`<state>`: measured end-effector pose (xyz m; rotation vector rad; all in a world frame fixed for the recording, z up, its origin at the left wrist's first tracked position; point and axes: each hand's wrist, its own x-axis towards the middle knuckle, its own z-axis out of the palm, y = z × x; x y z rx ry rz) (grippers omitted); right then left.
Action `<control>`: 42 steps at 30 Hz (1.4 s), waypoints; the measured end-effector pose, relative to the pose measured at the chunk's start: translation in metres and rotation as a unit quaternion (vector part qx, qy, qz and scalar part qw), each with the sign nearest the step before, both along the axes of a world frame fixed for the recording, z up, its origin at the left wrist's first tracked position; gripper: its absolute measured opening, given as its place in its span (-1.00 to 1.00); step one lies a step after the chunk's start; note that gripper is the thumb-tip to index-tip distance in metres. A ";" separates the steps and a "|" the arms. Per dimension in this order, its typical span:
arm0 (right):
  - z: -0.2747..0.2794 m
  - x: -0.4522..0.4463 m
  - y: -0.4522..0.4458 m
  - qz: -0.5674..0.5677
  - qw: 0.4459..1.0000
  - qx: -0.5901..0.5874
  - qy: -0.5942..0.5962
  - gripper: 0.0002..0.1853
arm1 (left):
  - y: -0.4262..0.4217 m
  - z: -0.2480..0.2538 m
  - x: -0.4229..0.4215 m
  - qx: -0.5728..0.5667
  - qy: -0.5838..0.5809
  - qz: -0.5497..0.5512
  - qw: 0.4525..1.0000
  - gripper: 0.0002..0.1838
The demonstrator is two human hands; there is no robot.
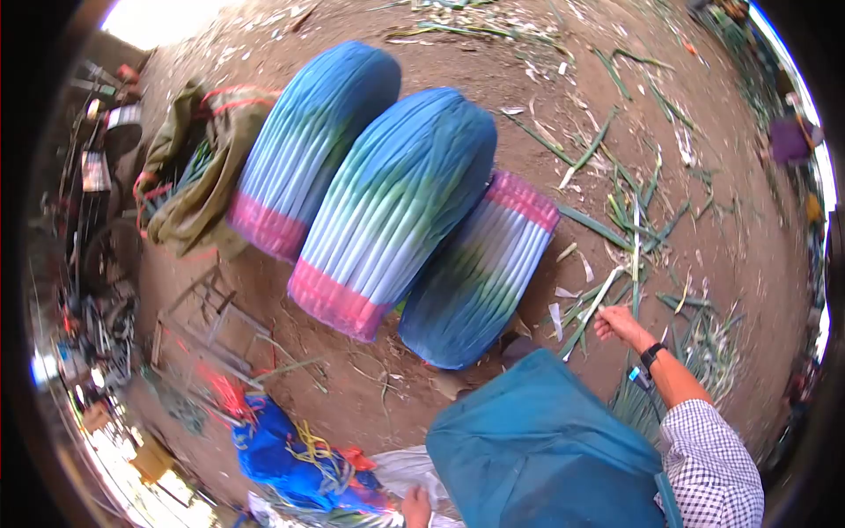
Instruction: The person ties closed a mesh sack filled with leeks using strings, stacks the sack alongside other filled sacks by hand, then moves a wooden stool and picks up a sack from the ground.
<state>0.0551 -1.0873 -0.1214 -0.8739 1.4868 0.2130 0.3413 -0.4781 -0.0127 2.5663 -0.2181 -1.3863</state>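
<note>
Near the long green and white stalks at the right, my right hand [616, 324] has its fingers curled around the end of a stalk [635, 238] or just beside it; which one is unclear. At the bottom edge, my left hand [416, 506] is partly cut off, next to a white sheet [409, 466] and a blue plastic bag [277, 453]. Its fingers are blurred. A teal cloth [537, 440] covers my lap between the hands. Beyond it lie three large bundles [396, 202] wrapped in blue, white and pink.
An olive sack [211, 167] stands at the left of the bundles. Below it is a low wooden frame [211, 321]. Loose leaves [607, 141] are scattered over the dirt floor [458, 53]. A heap of green stalks [704, 361] lies at the right. Metal clutter lines the left edge.
</note>
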 end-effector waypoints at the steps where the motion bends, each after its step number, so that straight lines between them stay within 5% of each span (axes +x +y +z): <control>1: -0.004 0.001 -0.002 -0.039 0.999 -0.007 -0.024 -0.66 | -0.013 -0.020 0.030 -0.038 -0.055 0.016 0.998 -0.60; 4: 0.003 0.018 -0.013 -0.114 0.992 -0.042 -0.045 -0.67 | -0.119 -0.015 0.130 -0.058 -0.075 -0.045 0.994 -0.65; 7: 0.011 0.039 -0.007 -0.182 0.974 -0.084 -0.103 -0.66 | -0.185 -0.046 0.209 -0.142 -0.162 -0.232 0.948 -0.59; 14: 0.023 0.118 0.101 -0.311 0.933 -0.093 -0.153 -0.65 | -0.355 -0.060 0.320 -0.267 -0.134 -0.374 0.878 -0.58; 15: 0.006 0.131 0.118 -0.323 0.931 -0.073 -0.156 -0.64 | -0.375 -0.049 0.324 -0.244 -0.106 -0.357 0.895 -0.59; 19: -0.070 0.209 0.161 -0.413 0.884 0.014 -0.217 -0.61 | -0.412 -0.081 0.349 -0.264 -0.244 -0.474 0.804 -0.53; 24: -0.111 0.298 0.176 -0.552 0.772 0.091 -0.300 -0.70 | -0.489 -0.088 0.334 -0.208 -0.295 -0.555 0.750 -0.33; 29: -0.130 0.326 0.169 -0.507 0.780 0.086 -0.356 -0.70 | -0.604 -0.091 0.312 -0.269 -0.366 -0.687 0.567 -0.30; 35: -0.172 0.352 0.116 -0.531 0.792 -0.005 -0.300 -0.72 | -0.675 -0.122 0.287 -0.266 -0.294 -0.820 0.413 -0.27; 42: -0.208 0.431 0.064 -0.515 0.831 -0.127 -0.168 -0.62 | -0.679 -0.151 0.292 -0.313 -0.253 -0.843 0.357 -0.28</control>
